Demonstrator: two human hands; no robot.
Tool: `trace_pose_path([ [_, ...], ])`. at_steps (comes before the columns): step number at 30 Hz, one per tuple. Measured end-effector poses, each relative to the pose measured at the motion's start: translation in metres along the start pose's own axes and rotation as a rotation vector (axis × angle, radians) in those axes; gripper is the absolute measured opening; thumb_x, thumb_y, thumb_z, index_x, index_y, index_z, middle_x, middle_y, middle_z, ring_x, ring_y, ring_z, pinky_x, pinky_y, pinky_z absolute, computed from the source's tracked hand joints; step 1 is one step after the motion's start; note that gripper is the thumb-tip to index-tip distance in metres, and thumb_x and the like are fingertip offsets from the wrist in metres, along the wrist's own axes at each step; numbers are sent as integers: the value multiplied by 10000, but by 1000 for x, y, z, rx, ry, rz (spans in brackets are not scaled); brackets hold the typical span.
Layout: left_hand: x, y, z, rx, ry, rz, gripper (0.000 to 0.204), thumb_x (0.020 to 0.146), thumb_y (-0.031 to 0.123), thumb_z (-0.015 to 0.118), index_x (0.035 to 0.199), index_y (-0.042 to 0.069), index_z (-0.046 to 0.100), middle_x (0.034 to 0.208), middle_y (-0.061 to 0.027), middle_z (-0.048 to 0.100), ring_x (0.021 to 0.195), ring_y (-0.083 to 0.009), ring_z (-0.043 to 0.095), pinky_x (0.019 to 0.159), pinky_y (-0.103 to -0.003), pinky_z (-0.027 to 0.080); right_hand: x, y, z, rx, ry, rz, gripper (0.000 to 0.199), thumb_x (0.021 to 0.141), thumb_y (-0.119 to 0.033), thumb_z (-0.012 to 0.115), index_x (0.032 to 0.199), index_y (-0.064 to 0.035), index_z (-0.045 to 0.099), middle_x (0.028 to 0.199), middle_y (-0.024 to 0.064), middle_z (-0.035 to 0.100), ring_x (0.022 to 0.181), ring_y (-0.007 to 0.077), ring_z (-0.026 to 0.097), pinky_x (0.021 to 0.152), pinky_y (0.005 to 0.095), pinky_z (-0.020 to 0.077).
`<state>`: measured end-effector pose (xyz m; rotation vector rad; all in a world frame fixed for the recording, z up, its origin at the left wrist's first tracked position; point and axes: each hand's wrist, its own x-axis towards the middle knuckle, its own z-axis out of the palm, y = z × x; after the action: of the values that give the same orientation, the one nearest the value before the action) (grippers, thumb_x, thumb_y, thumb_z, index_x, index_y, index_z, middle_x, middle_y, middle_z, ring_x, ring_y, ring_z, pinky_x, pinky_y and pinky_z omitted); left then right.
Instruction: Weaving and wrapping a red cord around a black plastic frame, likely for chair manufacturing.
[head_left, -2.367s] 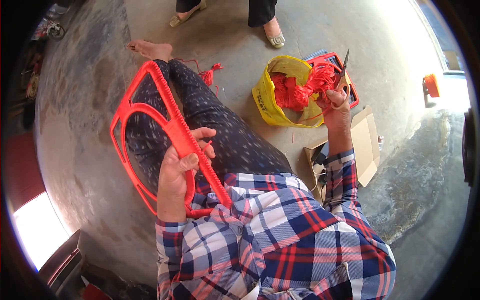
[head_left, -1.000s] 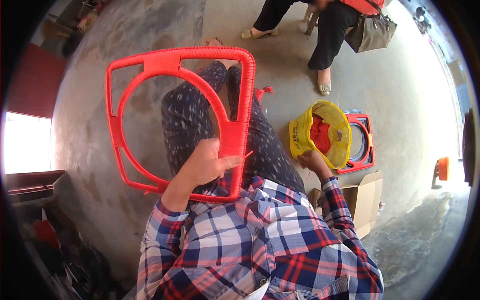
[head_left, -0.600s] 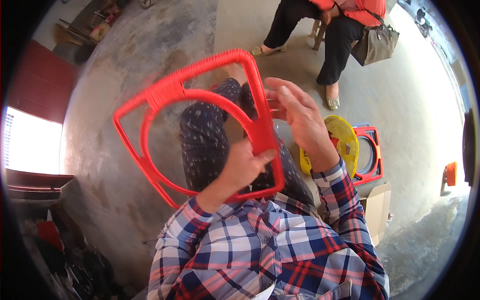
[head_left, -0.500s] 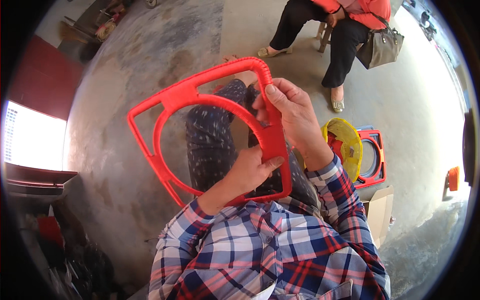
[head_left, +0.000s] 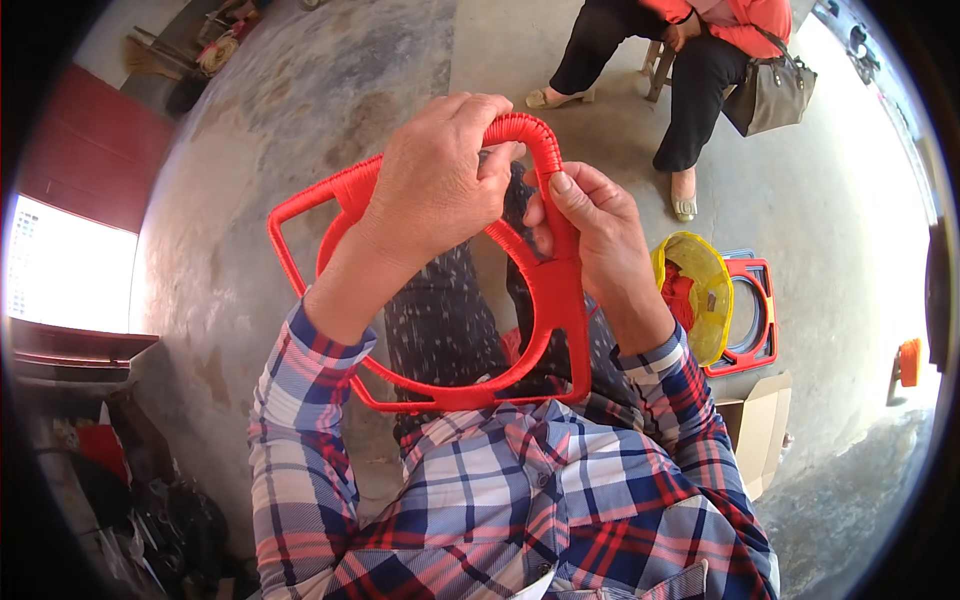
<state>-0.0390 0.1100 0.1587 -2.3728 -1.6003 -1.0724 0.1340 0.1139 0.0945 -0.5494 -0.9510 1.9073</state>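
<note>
Above my lap I hold a red square frame [head_left: 562,285] with a large round opening; red strip or cord is wound closely round its upper edge and corner. My right hand [head_left: 598,220] pinches its right side just below the upper right corner, thumb in front and fingers behind. Across the upper bar lies my left hand [head_left: 430,185], fingers curled over the wound bar beside that corner. The back of this hand covers part of the bar and ring. Whether a loose end of strip is also in its fingers, I cannot make out.
To the right stands a yellow basket [head_left: 712,300] with red material inside, beside stacked red and grey frames [head_left: 765,310]. An open cardboard box [head_left: 765,430] lies nearer. Ahead, a seated person in black trousers [head_left: 690,105] has a grey handbag [head_left: 775,95].
My left hand has gone from the frame's lower right panel up to its upper bar. The frame has turned slightly, and my right hand keeps its hold near the corner.
</note>
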Motion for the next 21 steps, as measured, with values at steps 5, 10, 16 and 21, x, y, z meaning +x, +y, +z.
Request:
trace_pose_path([
  [5, -2, -2, 5, -62, 15, 26, 243, 762, 68, 672, 990, 9, 613, 903, -150, 653, 841, -334, 628, 745, -407, 511, -3, 1, 0, 2, -1, 1, 243, 1008, -215, 512, 1067, 5, 595, 752, 43, 616, 592, 96, 531, 551, 219, 439],
  [10, 0, -4, 0, -74, 5, 65, 217, 753, 61, 676, 956, 19, 611, 867, -131, 648, 786, -316, 630, 685, -385, 518, -4, 1, 1, 28, -9, 16, 237, 1006, -209, 514, 1064, 6, 595, 753, 45, 616, 593, 97, 532, 553, 217, 437],
  [16, 2, -5, 2, -73, 21, 81, 218, 711, 64, 668, 918, 30, 610, 807, -117, 633, 693, -307, 623, 614, -381, 517, -6, 1, 2, 23, -8, 18, 223, 1005, -207, 518, 1056, -2, 590, 757, 42, 618, 586, 92, 529, 548, 217, 433],
  [21, 1, -4, 10, 140, 104, 138, 224, 629, 90, 632, 843, 36, 592, 737, -104, 598, 618, -293, 607, 542, -384, 507, -4, 5, 4, -7, -4, -22, 203, 1005, -202, 521, 1027, -11, 586, 755, 40, 620, 571, 89, 524, 542, 217, 427],
])
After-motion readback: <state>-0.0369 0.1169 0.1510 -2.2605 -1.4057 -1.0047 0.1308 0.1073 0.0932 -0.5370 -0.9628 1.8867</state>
